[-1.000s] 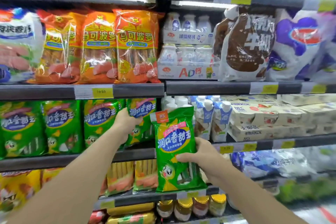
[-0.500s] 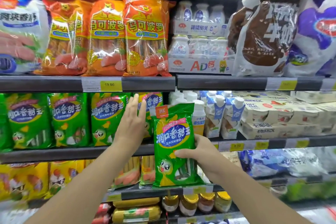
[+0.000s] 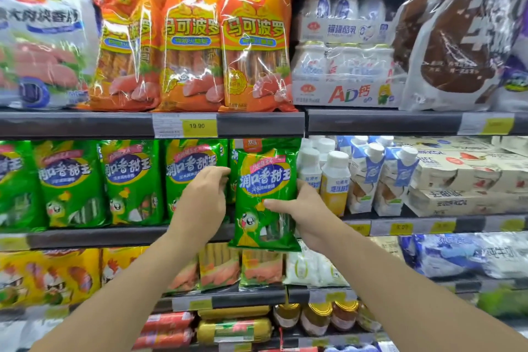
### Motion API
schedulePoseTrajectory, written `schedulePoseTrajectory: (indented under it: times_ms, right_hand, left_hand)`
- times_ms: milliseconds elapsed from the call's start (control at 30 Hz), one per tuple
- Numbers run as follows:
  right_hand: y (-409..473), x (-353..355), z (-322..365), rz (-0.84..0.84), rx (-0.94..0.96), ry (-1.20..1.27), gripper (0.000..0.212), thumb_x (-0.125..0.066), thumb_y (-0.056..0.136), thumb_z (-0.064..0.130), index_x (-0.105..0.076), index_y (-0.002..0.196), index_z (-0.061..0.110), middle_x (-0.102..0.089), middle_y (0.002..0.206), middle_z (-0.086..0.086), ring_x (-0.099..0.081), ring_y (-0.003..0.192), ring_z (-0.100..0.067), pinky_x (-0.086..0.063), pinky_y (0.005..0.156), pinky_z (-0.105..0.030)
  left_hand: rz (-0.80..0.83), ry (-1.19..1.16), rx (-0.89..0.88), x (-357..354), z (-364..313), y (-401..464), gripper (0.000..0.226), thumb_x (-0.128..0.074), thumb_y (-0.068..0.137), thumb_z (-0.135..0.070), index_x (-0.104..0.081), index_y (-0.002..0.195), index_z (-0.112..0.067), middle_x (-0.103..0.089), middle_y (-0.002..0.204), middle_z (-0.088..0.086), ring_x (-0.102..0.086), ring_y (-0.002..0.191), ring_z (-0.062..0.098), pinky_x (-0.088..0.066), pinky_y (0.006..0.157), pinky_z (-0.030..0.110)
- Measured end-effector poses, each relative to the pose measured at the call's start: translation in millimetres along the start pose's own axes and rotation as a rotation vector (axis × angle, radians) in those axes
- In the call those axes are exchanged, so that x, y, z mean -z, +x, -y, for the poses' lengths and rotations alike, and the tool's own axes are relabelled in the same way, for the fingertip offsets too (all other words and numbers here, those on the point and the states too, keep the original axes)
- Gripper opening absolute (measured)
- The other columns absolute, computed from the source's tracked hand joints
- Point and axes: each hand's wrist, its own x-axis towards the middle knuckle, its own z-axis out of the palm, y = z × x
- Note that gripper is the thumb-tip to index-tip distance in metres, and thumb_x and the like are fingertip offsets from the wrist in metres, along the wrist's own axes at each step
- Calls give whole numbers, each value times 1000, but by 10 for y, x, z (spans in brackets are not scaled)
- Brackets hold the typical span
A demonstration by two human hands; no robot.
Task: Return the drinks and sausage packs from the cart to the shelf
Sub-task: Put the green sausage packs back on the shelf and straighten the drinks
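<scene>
A green sausage pack (image 3: 264, 197) with a cartoon face is upright in my right hand (image 3: 303, 213), which grips its right edge. The pack's top reaches into the middle shelf (image 3: 114, 236) at the right end of a row of matching green packs (image 3: 131, 180); its bottom hangs over the shelf's front edge. My left hand (image 3: 204, 197) rests against the neighbouring green pack (image 3: 194, 168) just left of the held one, fingers curled at its right edge. The cart is out of view.
Orange sausage packs (image 3: 254, 43) fill the shelf above. White drink bottles (image 3: 334, 177) and blue-white cartons (image 3: 368, 177) stand right of the held pack. Yellow and orange packs (image 3: 220, 266) sit below, jars (image 3: 314, 318) lower down.
My right hand has lifted the green pack up and forward so that its top now enters the middle shelf row. My left hand has slid right along the neighbouring pack.
</scene>
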Motion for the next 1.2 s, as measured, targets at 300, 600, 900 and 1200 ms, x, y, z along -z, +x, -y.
schedulePoseTrajectory:
  times_ms: [300, 600, 900, 1200]
  right_hand:
    - [451, -399, 239, -158, 87, -85, 60, -87, 71, 11, -58, 124, 12, -70, 114, -11, -66, 108, -33, -53, 98, -56]
    - [225, -430, 514, -184, 98, -1150, 52, -67, 87, 56, -57, 99, 7, -62, 96, -8, -63, 89, -28, -44, 71, -34]
    - [203, -483, 327, -158, 48, -1150, 28, -68, 94, 19, -48, 77, 8, -52, 74, -3, -56, 80, -26, -41, 66, -35]
    - [-270, 139, 97, -208, 312, -1013, 32, -65, 94, 40, -70, 112, 14, -73, 89, -2, -69, 87, -19, -56, 80, -34]
  left_hand:
    - [279, 381, -223, 35, 49, -231, 61, -85, 71, -30, -62, 125, -14, -54, 133, 10, -54, 120, 29, -61, 76, 42]
    - [309, 569, -224, -143, -18, -38, 68, -92, 48, -17, -51, 102, -17, -51, 98, 8, -57, 58, 21, -34, 33, 27]
    - [325, 563, -183, -295, -4, 0, 68, -87, 54, -9, -43, 104, -17, -52, 106, 15, -54, 42, 24, -24, 36, 25]
    - [321, 304, -62, -234, -235, -119, 30, -61, 92, -35, -46, 115, -22, -47, 108, -4, -62, 83, 21, -53, 61, 34]
